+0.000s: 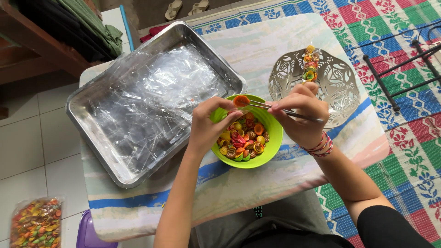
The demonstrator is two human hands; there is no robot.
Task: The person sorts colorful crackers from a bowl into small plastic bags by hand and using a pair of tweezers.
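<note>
Already a few rolls sit on the plate [337, 92]; left hand [206, 126] steadies the full bowl [271, 147], right fingers [298, 103] clamp tweezers [275, 108] gripping one roll [240, 101].

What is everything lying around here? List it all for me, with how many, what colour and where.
green bowl: one, lime green, table middle, full of curls
rolled curls: many, orange, red, yellow, green, in the bowl
orange curl: one, pinched above the bowl
tweezers: one, metal, gripping the curl
steel tray: one, silver, table left
clear wrappers: many, transparent, in the tray
pierced dish: one, silver, table right, a few curls on it
bag of curls: one, clear, floor lower left
purple lid: one, floor
sandals: two, pale, top
patterned mat: one, right
left hand: at the bowl rim
right hand: holds the tweezers
</note>
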